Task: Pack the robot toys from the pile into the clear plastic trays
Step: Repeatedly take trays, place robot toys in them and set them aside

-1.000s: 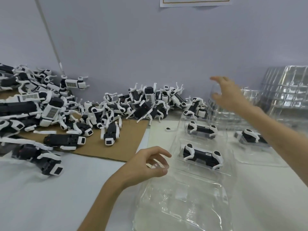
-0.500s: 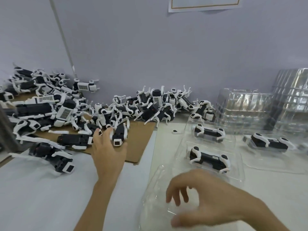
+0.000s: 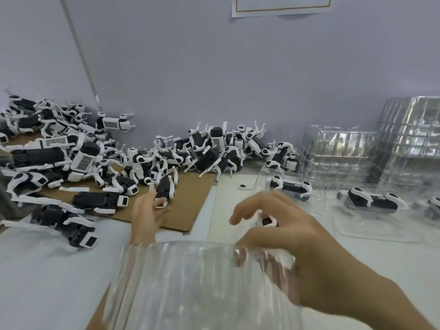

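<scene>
Far left, the pile of black-and-white robot toys runs along the wall and spills onto a cardboard sheet. The step in hand looks like a fresh pick-up, a new toy fetched for an empty tray.

The left hand reaches to the pile's near edge, fingers at one toy that lies on the cardboard. They touch its white leg, but blur hides whether they have clasped it, so I cannot tell.

Low in the middle, an empty tray is raised close to the camera. The right hand grips it at the rim, thumb seen through the plastic and the other fingers curled above.

The next move, I judge, calls for a firm hold on the toy's body, not a thin leg, and for the tray to lie flat and level so that the toy drops into its moulded hollow.

To the right, packed trays lie apart on the white table, each with a toy in it. Behind them stand stacks of empty clear trays. The wall is plain pale grey, with a paper sheet at the top edge.
</scene>
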